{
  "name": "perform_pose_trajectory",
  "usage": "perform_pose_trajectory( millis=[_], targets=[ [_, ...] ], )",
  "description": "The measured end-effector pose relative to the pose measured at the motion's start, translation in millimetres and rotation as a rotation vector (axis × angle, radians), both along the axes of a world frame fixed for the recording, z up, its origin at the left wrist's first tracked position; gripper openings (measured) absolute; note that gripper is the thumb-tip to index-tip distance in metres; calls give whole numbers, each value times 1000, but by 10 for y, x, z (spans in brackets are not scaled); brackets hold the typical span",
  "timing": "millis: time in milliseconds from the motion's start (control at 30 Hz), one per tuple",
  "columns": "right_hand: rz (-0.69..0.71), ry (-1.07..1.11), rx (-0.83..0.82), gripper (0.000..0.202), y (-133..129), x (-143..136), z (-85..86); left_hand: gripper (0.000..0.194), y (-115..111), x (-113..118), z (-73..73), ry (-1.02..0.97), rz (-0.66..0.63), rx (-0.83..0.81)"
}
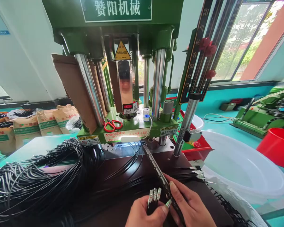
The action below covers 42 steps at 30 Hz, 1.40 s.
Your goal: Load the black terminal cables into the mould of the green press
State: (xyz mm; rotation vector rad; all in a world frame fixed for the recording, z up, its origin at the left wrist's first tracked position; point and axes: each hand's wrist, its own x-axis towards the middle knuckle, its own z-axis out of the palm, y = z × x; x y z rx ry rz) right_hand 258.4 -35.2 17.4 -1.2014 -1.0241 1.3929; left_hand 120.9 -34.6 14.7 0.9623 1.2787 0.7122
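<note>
Your left hand (144,214) pinches a small cluster of black cables with silver metal plug ends (153,194). Just beside it, your right hand (191,206) grips a long, narrow dark metal strip (156,167) that runs up toward the green moulding press (132,126) ahead.

Two bare hands, left hand (144,214) and right hand (191,205), short unpainted nails, no sleeves visible.

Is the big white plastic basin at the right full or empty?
Empty, as far as it shows: the white basin has a bare, pale inside with nothing lying in it. Its near edge is partly hidden behind the white sheet.
</note>
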Motion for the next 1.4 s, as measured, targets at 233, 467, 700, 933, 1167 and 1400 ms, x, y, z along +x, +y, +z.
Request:
perform_pose_trajectory(
  millis=[233,467,700,933,1167,1400],
  targets=[
    [1,-115,42,60,-1,24,-15,42,18,24,32,-26,-27,17],
    [-23,-195,98,55,-27,59,-36,50,59,-21,2,-163,-91,-9],
    [11,-5,-94,71,-36,89,61,66,145,-118,46,-284,100,70],
    [-17,31,-66,63,-15,90,28,59,111,-33,55,-5,-130,64],
    [77,-51,-16,64,4,117,0,49,116,-29,124,26,-187,96],
    [57,-186,83,55,8,147,-31,47,116,-27,114,15,-179,68]
  ],
)
